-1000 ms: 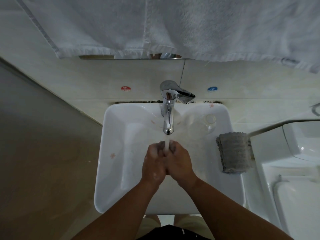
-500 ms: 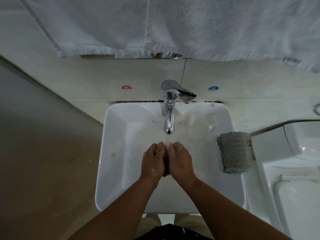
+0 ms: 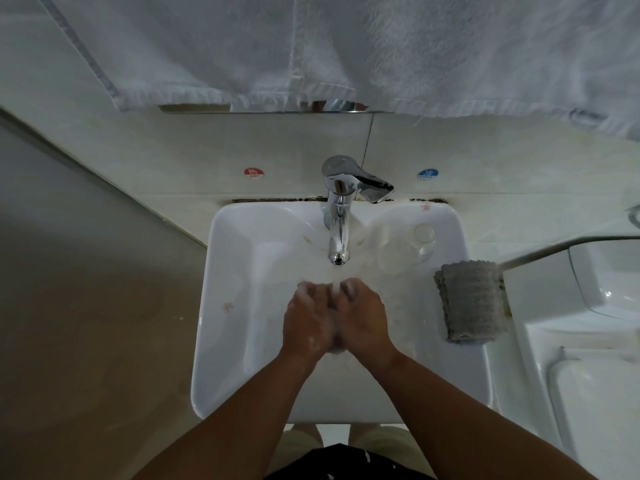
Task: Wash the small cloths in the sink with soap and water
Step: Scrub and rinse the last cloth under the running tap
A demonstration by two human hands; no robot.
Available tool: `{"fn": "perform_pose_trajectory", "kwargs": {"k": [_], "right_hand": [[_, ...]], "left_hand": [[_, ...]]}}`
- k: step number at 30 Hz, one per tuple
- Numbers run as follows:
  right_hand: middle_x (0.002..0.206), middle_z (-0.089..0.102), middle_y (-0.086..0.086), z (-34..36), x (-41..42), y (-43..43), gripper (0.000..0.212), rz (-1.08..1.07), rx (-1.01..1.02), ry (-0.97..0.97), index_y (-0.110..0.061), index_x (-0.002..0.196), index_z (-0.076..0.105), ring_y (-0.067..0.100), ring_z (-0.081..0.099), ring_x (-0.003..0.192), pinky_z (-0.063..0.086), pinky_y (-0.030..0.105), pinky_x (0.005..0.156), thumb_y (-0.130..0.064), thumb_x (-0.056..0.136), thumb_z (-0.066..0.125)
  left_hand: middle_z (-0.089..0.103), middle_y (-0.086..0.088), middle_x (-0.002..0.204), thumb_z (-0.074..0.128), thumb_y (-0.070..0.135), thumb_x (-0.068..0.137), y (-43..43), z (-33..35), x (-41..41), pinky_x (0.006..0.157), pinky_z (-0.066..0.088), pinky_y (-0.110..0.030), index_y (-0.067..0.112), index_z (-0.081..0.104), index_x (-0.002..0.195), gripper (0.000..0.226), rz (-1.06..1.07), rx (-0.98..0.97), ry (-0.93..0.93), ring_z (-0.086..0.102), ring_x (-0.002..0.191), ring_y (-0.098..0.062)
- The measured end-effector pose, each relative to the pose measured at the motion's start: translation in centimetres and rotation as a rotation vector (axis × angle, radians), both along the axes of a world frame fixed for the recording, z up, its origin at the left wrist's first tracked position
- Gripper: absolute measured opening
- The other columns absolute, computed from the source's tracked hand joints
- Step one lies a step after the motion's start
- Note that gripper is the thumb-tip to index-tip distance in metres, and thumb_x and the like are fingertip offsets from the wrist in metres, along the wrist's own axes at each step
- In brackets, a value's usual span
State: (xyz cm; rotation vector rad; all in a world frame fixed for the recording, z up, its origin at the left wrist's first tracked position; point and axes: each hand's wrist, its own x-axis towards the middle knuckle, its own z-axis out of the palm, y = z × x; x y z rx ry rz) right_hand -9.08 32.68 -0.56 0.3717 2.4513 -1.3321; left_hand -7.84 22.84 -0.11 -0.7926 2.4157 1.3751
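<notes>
I see both hands meeting low in the centre of the frame, over the basin of the white sink. The left hand and the right hand are pressed side by side, fingers bent inward and closed narrow around a small cloth. Only a grey scrap of it peeks out below the heels of the palms. The fingertips are blurred, so I cannot tell exactly how they lie. Pale suds cling to the back of the left hand.

The chrome faucet stands at the back edge of the sink, its lever turned toward the right of the frame. A thin water stream falls from the spout onto the spot where the 2 hands touch.

A 2nd cloth, the folded grey cloth, lies on the right rim of the sink, well apart from the hands. Just left of it, a clear glass sits inside the sink near the back right corner.

On the wall tile behind, a red sticker sits left of the faucet and a blue sticker sits right of it. White towels hang across the top of the frame.
</notes>
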Motion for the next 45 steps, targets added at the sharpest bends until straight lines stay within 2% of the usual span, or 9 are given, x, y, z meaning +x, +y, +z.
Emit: {"fn": "perform_pose_trajectory", "kwargs": {"k": [5, 10, 15, 20, 25, 31, 35, 39, 45], "right_hand": [[0.061, 0.064, -0.003, 0.3, 0.1, -0.7, 0.041, -0.056, -0.055, -0.001, -0.02, 0.068, 0.058, 0.006, 0.064, 0.055, 0.046, 0.021, 0.057, -0.046, 0.1, 0.053], [0.055, 0.056, -0.007, 0.5, 0.1, -0.5, 0.054, -0.071, -0.104, 0.051, -0.021, 0.059, 0.052, 0.005, 0.055, 0.051, 0.044, 0.024, 0.054, -0.046, 0.106, 0.04], [0.086, 0.069, -0.005, 0.0, -0.9, 1.2, 0.014, -0.144, -0.201, -0.113, -0.02, 0.091, 0.068, 0.015, 0.067, 0.083, 0.054, 0.032, 0.078, -0.029, 0.098, 0.06], [0.072, 0.068, -0.003, -1.3, -1.6, 4.6, 0.037, -0.072, 0.117, -0.068, -0.017, 0.077, 0.071, 0.014, 0.064, 0.071, 0.048, 0.03, 0.072, -0.048, 0.094, 0.062], [0.067, 0.065, 0.002, -1.4, -1.5, 5.5, 0.052, -0.081, 0.213, -0.09, -0.01, 0.072, 0.065, 0.015, 0.06, 0.065, 0.043, 0.031, 0.066, -0.055, 0.096, 0.055], [0.084, 0.07, 0.014, -1.2, -0.7, 3.6, 0.043, -0.424, -0.267, -0.292, -0.006, 0.087, 0.066, 0.03, 0.069, 0.074, 0.052, 0.032, 0.052, -0.047, 0.096, 0.062], [0.067, 0.068, 0.013, 0.6, 0.1, 1.0, 0.047, -0.367, -0.435, -0.398, -0.007, 0.076, 0.066, 0.029, 0.063, 0.056, 0.055, 0.04, 0.054, -0.05, 0.094, 0.063], [0.054, 0.057, 0.002, 1.2, 1.2, -0.6, 0.052, -0.196, -0.364, -0.233, -0.017, 0.06, 0.059, 0.015, 0.051, 0.045, 0.039, 0.026, 0.044, -0.055, 0.096, 0.059], [0.105, 0.072, 0.002, 1.1, 0.9, -0.3, 0.028, -0.25, -0.575, -0.339, -0.027, 0.117, 0.063, 0.022, 0.072, 0.094, 0.064, 0.04, 0.071, -0.048, 0.099, 0.056]], "left_hand": [[0.066, -0.003, 0.09, 0.035, 0.041, 0.104, 0.0, 0.6, -0.4, 0.08, 0.054, -0.04, 0.012, 0.064, 0.095, 0.041, -0.014, -0.043, 0.004, 0.065, 0.089, -0.025], [0.066, -0.005, 0.076, 0.033, 0.056, 0.102, -0.2, 0.6, -0.1, 0.076, 0.052, -0.041, 0.014, 0.066, 0.076, 0.06, 0.097, 0.105, -0.055, 0.065, 0.077, -0.026], [0.067, -0.003, 0.093, 0.052, 0.048, 0.098, -2.2, -0.4, -0.2, 0.071, 0.052, -0.033, 0.019, 0.061, 0.093, 0.031, 0.074, 0.065, -0.045, 0.064, 0.087, -0.021], [0.062, 0.005, 0.08, 0.049, 0.054, 0.098, -5.1, -1.7, 0.4, 0.07, 0.058, -0.045, 0.025, 0.056, 0.088, 0.031, -0.023, -0.104, 0.01, 0.066, 0.076, -0.024], [0.061, 0.002, 0.086, 0.049, 0.048, 0.101, -5.6, -1.3, 0.8, 0.075, 0.042, -0.031, 0.017, 0.059, 0.094, 0.033, -0.034, -0.14, -0.036, 0.058, 0.083, -0.021], [0.064, -0.004, 0.091, 0.048, 0.05, 0.1, -3.5, -1.2, 1.1, 0.079, 0.058, -0.047, 0.02, 0.058, 0.089, 0.033, 0.121, 0.136, -0.092, 0.064, 0.088, -0.026], [0.068, -0.004, 0.09, 0.052, 0.063, 0.085, -1.6, -1.2, 1.5, 0.077, 0.058, -0.058, 0.03, 0.06, 0.086, 0.034, 0.156, 0.259, -0.081, 0.067, 0.088, -0.028], [0.071, -0.005, 0.093, 0.048, 0.053, 0.1, 0.3, 0.5, 0.9, 0.074, 0.061, -0.054, 0.026, 0.063, 0.091, 0.032, 0.228, 0.373, -0.083, 0.07, 0.089, -0.025], [0.071, 0.004, 0.093, 0.044, 0.052, 0.101, 0.4, 1.0, 0.7, 0.083, 0.06, -0.043, 0.03, 0.066, 0.095, 0.031, 0.17, 0.4, -0.012, 0.069, 0.09, -0.014]]}}
